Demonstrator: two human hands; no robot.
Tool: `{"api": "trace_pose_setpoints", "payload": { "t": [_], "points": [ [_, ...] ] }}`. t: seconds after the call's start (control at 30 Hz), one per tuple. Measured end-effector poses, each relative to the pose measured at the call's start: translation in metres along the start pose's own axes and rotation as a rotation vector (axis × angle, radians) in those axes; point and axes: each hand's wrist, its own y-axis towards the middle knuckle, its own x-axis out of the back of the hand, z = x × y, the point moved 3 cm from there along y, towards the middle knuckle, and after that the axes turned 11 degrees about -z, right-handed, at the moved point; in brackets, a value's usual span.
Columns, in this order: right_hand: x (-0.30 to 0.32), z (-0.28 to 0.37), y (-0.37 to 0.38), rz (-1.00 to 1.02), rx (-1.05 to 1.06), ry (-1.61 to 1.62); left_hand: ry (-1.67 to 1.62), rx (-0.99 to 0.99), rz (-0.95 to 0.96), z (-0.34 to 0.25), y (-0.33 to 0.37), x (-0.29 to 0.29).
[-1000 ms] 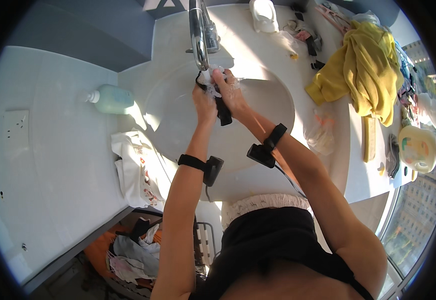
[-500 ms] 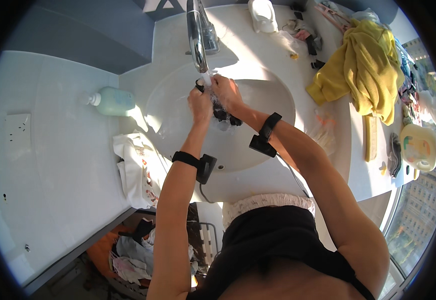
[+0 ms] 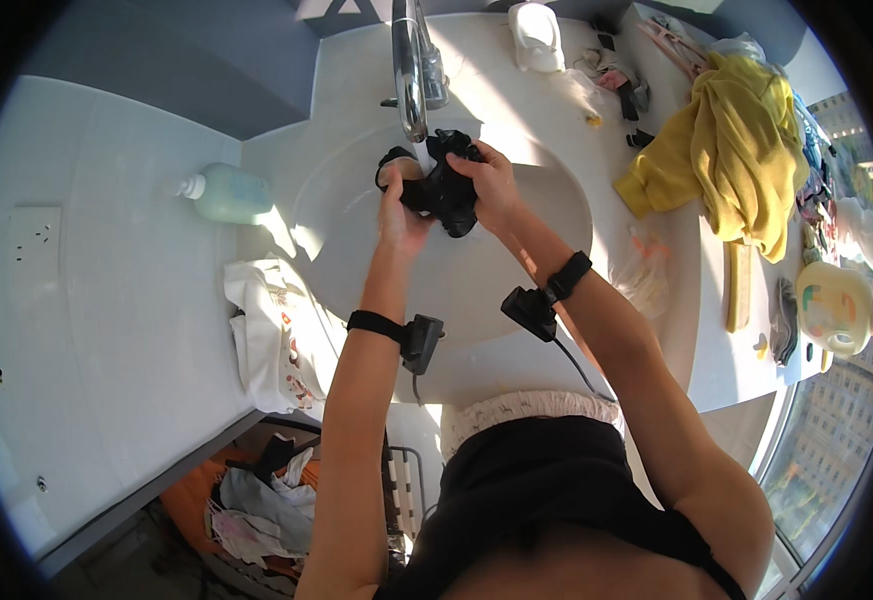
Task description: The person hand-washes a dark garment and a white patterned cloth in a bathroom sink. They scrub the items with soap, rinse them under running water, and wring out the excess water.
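Note:
Under the running tap [image 3: 410, 85], a wet, crumpled black garment [image 3: 450, 192] is stretched between my two hands above the white washbasin [image 3: 546, 250]. My left hand [image 3: 402, 218] grips its left part, with black fabric looped over the fingers. On the other side my right hand [image 3: 492, 188] pinches the garment, thumb lying on top. Water falls onto the cloth between the hands. What kind of garment it is cannot be made out. Each forearm wears a black strap with a small box and cable.
Left of the basin stand a pale green pump bottle [image 3: 228, 194] and a white printed cloth bag [image 3: 274, 335]. On the right lie a yellow sweater [image 3: 741, 150], a yellowish jug [image 3: 836, 308] and a clear plastic bag [image 3: 646, 275]. A laundry basket [image 3: 191, 500] with clothes sits below left.
The black garment has come up out of the basin and is spread open under the tap. My hands have moved apart, no longer bunched together around it.

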Motion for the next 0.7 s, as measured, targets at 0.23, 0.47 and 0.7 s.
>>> {"api": "trace_pose_setpoints", "payload": {
  "t": [0.23,0.47,0.7],
  "points": [
    [-0.037,-0.030,-0.041,0.324,0.842,-1.175,-0.716,0.188,0.214,0.014,-0.023,-0.027],
    [-0.027,-0.026,0.034,0.087,0.820,-1.146,-0.242,0.079,0.102,0.022,-0.024,-0.020],
    [0.010,-0.037,0.073,0.146,0.181,-0.600,0.306,-0.120,-0.227,0.012,-0.030,-0.023]
  ]
}}
